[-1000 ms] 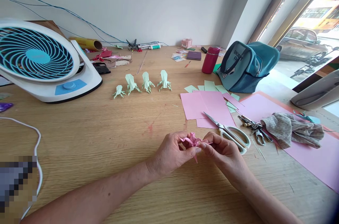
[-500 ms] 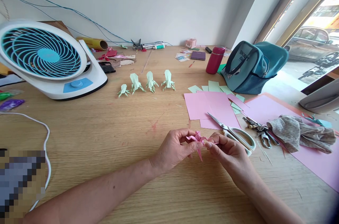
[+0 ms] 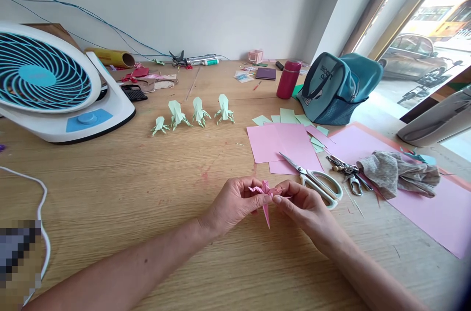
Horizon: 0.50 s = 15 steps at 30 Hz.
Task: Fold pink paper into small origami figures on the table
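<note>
Between my hands, just above the wooden table (image 3: 121, 193), is a small folded pink origami figure (image 3: 266, 209) with thin pointed limbs, one pointing down toward me. My left hand (image 3: 235, 205) pinches it between thumb and fingers from the left. From the right, my right hand (image 3: 303, 208) grips one of its thin points with thumb and forefinger; part of the figure is hidden behind the fingers. White-handled scissors (image 3: 319, 184) lie just beyond my right hand, their blades resting over pink paper sheets (image 3: 272, 145).
Several pale green origami figures (image 3: 177, 114) stand in a row further back. A white and blue fan (image 3: 88, 119) is at the left. Keys (image 3: 349, 173), a grey cloth (image 3: 399, 171), green paper scraps (image 3: 288, 116), a red bottle (image 3: 289, 80) and a teal bag (image 3: 336, 90) lie or stand at the right.
The view has turned slightly right, so everything sits further left in the picture. Both hands keep their pinch on the pink figure, whose lower point shows a little longer.
</note>
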### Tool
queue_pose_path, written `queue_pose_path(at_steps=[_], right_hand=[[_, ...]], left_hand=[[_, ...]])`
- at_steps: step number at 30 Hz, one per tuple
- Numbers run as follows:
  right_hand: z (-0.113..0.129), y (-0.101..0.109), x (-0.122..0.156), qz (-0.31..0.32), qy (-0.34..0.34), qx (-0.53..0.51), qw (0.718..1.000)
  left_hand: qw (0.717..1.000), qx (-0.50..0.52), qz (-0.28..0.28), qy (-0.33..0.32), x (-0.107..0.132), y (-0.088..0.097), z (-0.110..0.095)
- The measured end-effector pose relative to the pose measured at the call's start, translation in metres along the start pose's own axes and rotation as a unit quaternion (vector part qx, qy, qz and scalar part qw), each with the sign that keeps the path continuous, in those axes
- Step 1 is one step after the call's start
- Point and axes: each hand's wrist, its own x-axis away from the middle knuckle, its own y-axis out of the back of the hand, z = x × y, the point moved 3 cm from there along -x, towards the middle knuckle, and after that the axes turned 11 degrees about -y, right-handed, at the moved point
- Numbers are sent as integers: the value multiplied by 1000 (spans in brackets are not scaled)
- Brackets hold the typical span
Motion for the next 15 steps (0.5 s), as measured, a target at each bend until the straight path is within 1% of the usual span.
queue_pose_path(at_steps=[3, 6, 9, 12, 13, 15], right_hand=[[-3, 2, -1, 5, -13, 6, 1000], [-5, 2, -2, 28, -25, 4, 999], [-6, 1, -2, 37, -33, -14, 999], [-7, 2, -2, 3, -54, -27, 998], [-7, 3, -1, -12, -63, -34, 997], [-6, 4, 0, -37, -75, -56, 995]], left_hand=[[1000, -1, -7, -21, -1, 1, 0], [1000, -11, -12, -25, -2, 0, -3], [1000, -4, -1, -30, -1, -1, -5], [999, -3, 23, -49, 0, -1, -7], [998, -18, 25, -58, 1, -1, -7], [992, -82, 18, -94, 3, -1, -9]])
